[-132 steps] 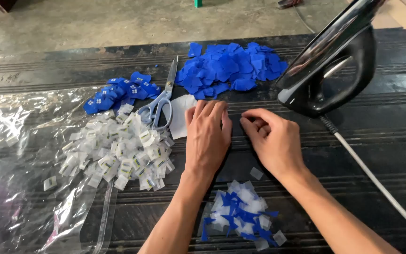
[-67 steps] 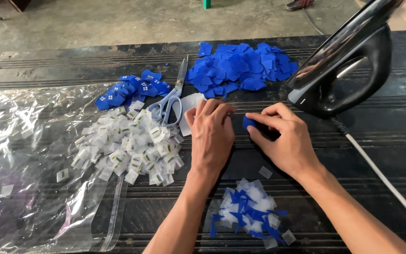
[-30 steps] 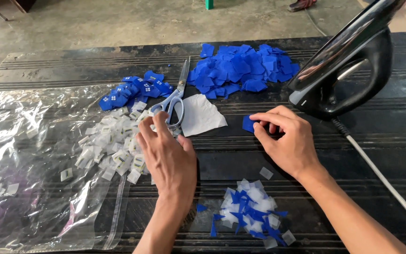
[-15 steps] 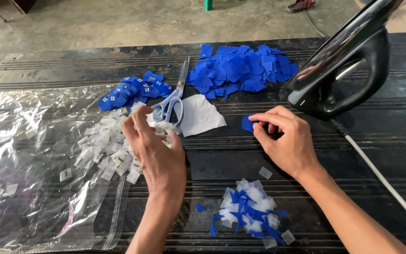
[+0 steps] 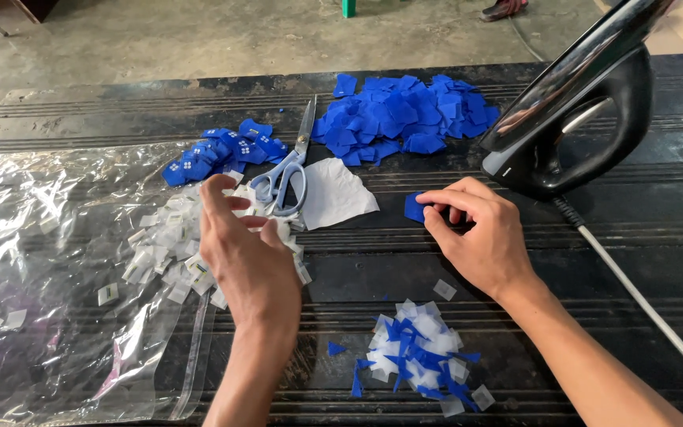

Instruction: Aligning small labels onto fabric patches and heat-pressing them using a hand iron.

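Left hand (image 5: 247, 257) has shifted off the white cloth piece (image 5: 337, 194) to the heap of small white tags (image 5: 171, 245); right hand (image 5: 476, 233) unchanged.

Left hand's fingers are loosely curled over the white tags, whether it grips one cannot be told. Right hand's fingertips pinch a blue cloth piece (image 5: 416, 207) flat on the dark table (image 5: 658, 229), just left of the black iron (image 5: 571, 119); its long axis is hidden by the fingers. Scissors (image 5: 288, 170) lie beside the left hand, tips pointing away, handles near. Blue piles (image 5: 405, 115) sit further back; mixed scraps (image 5: 420, 356) lie near the wrist; a plastic bag (image 5: 41, 261) lies at left.
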